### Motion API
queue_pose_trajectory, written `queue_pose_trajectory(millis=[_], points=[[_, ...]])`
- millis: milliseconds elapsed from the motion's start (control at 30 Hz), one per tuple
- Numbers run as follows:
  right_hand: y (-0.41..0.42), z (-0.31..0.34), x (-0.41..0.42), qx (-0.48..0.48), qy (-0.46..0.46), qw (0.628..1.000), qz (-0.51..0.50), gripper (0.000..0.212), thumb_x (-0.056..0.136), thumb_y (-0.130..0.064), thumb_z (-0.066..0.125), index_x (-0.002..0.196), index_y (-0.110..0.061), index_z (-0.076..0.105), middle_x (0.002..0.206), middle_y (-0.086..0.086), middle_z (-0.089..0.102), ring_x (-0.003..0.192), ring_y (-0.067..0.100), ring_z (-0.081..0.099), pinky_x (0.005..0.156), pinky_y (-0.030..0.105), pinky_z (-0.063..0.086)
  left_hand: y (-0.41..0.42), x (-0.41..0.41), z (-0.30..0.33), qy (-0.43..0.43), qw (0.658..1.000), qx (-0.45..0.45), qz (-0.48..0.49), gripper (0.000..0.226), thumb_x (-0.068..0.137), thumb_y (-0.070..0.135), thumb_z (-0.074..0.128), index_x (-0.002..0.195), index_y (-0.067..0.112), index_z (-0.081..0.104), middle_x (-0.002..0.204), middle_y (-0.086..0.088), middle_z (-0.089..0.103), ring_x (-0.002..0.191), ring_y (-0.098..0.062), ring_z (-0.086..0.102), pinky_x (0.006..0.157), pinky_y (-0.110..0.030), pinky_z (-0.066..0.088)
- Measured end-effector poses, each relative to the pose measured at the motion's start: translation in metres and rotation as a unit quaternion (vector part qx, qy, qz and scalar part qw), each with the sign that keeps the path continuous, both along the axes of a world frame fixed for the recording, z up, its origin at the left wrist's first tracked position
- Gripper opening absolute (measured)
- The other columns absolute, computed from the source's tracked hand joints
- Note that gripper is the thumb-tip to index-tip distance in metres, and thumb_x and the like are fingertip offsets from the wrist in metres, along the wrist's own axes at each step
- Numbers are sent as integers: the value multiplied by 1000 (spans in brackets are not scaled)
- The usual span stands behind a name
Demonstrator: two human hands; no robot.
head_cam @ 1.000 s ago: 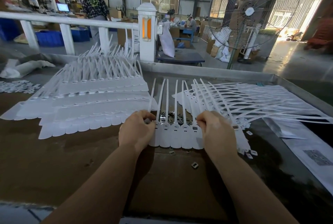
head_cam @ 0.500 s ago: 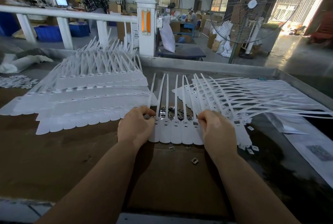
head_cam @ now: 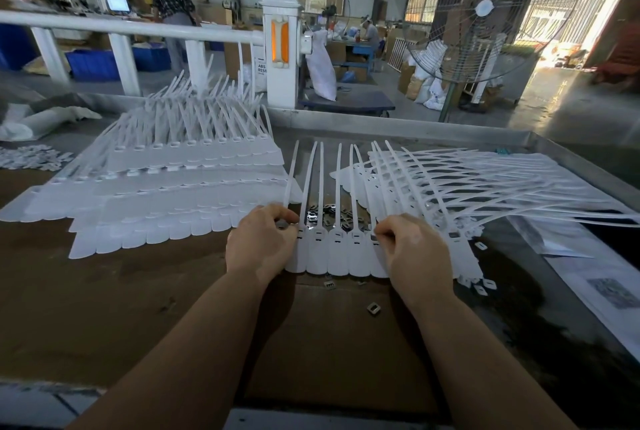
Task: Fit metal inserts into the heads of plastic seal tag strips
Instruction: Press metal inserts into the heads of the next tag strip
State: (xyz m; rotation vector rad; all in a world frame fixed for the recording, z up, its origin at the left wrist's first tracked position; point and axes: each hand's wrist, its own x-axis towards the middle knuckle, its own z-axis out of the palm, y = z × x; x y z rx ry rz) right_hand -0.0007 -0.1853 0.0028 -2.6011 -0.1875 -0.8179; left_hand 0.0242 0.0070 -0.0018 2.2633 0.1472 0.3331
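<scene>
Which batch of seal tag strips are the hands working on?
The short row between left hand and right hand; the big left stack and right fan lie untouched.

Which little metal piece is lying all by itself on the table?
Start at the brown worktable and find the person's right hand. Just nearer than its wrist lies a small grey rectangular metal insert, alone on bare board, apart from the heap of inserts behind the strips.

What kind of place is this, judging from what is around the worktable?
Most likely a factory floor for plastic goods. Stacks of white seal tag strips cover the worktable, a large industrial pedestal fan stands behind it, and blue crates and sacks sit further back.
</scene>
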Motion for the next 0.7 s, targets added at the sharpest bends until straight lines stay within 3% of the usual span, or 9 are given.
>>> queue_pose_trajectory(millis=[300, 700], points=[[-3, 1, 1, 50, 21, 999, 4, 9, 85, -10, 63, 90, -9, 71, 88, 4, 68, 81, 18, 59, 75, 32, 51, 0, 1, 0, 3, 1000, -1, 5, 11, 87, 28, 58, 85, 39, 59, 102, 9, 64, 92, -12, 57, 87, -40, 50], [-2, -2, 3, 6, 49, 999, -6, 16, 91, -14, 57, 98, -14, 71, 98, -2, 64, 94, 14, 53, 79, 25, 45, 1, 2, -1, -2, 1000, 5, 2, 11, 88, 28, 58, 86, 39, 58, 103, 10, 63, 89, -9, 55, 85, -38, 51]])
